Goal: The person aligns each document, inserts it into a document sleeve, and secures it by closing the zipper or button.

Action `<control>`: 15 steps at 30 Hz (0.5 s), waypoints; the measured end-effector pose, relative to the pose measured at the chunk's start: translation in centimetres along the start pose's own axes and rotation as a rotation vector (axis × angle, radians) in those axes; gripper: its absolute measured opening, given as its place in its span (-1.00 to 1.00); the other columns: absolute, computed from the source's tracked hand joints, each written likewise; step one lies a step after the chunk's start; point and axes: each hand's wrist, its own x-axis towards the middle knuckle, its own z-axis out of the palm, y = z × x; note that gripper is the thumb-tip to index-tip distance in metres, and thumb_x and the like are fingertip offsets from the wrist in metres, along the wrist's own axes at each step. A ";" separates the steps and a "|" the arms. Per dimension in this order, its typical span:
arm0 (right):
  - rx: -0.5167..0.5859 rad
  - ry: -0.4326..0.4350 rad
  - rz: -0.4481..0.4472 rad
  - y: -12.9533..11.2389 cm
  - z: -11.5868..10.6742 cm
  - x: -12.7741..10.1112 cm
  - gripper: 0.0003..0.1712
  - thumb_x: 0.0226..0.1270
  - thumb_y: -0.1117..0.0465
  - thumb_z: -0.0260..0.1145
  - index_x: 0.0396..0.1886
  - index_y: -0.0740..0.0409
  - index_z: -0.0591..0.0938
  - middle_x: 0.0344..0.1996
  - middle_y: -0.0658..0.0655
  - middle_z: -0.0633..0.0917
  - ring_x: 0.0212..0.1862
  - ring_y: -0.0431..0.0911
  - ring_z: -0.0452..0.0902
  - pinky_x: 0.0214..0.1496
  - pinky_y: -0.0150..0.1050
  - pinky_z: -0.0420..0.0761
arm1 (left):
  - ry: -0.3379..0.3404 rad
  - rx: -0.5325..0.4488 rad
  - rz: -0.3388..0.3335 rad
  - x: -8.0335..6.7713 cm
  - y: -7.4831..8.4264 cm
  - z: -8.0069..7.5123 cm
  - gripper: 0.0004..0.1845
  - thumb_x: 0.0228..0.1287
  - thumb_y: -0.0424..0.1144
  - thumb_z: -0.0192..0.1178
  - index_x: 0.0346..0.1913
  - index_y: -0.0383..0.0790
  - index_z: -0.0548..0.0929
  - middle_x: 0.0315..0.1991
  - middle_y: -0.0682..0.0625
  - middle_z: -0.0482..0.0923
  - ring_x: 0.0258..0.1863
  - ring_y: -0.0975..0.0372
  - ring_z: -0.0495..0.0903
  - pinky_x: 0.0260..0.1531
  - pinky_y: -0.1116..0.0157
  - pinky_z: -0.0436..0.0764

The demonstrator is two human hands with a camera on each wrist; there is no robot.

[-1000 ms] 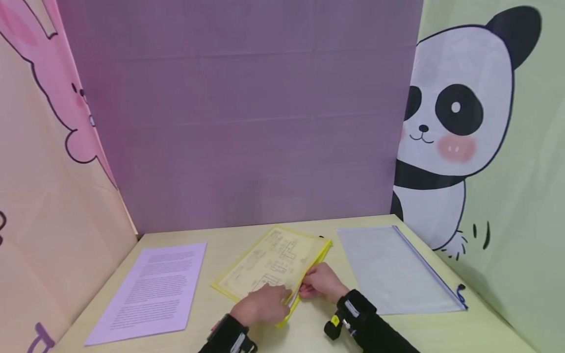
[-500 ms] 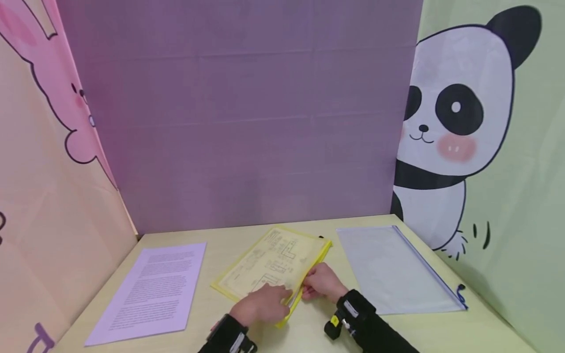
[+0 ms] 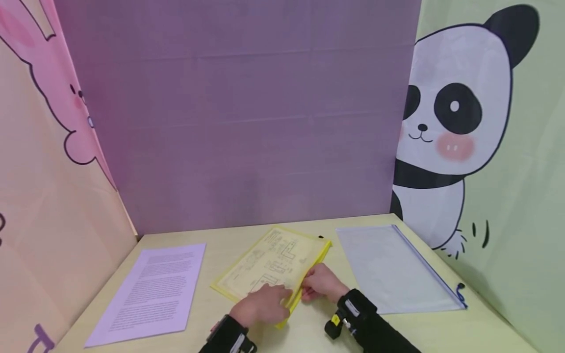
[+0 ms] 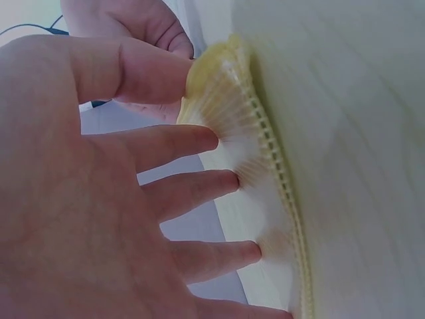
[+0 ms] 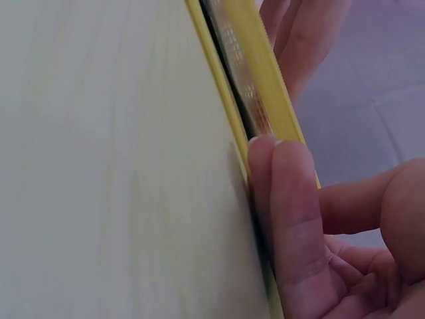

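A yellow zip pouch (image 3: 273,262) with a printed sheet inside lies slanted at the table's middle. My left hand (image 3: 261,305) rests on its near corner. In the left wrist view its straight, spread fingers (image 4: 199,189) press their tips into the pouch's mesh (image 4: 265,186) along the zip, and the thumb touches the pouch's end. My right hand (image 3: 321,283) sits at the pouch's right edge. In the right wrist view its fingertips (image 5: 272,173) and thumb pinch the yellow zip edge (image 5: 255,73). The zip's slider is hidden.
A printed white sheet (image 3: 152,289) lies at the left of the pale wooden table (image 3: 441,328). A clear pouch with a blue zip (image 3: 393,267) lies at the right. Purple, pink and green panels wall the table on three sides.
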 end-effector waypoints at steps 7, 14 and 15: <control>-0.044 0.009 0.003 -0.3 0.4 -0.2 -0.90 0.34 0.43 0.28 -0.29 0.38 0.72 -0.62 0.14 0.70 -0.62 -0.14 0.64 -0.50 -0.27 0.71 | -0.003 0.004 0.022 0.0 -0.2 0.0 -0.39 0.15 -0.05 0.27 0.34 0.06 0.59 0.38 -0.03 0.49 0.41 -0.13 0.36 0.30 -0.30 0.29; -0.061 0.011 0.001 -0.3 0.4 -0.3 -0.87 0.37 0.42 0.26 -0.23 0.38 0.73 -0.61 0.15 0.70 -0.62 -0.13 0.63 -0.50 -0.26 0.71 | -0.015 -0.001 0.019 0.2 -0.3 0.1 -0.40 0.19 -0.04 0.27 0.35 0.07 0.59 0.39 -0.01 0.47 0.43 -0.13 0.34 0.31 -0.30 0.27; -0.060 0.013 0.001 -0.3 0.4 -0.3 -0.87 0.37 0.42 0.26 -0.24 0.38 0.72 -0.61 0.15 0.70 -0.62 -0.13 0.63 -0.50 -0.26 0.71 | -0.016 -0.002 0.017 0.2 -0.3 0.1 -0.40 0.19 -0.05 0.27 0.35 0.07 0.59 0.39 0.00 0.47 0.42 -0.13 0.33 0.31 -0.31 0.27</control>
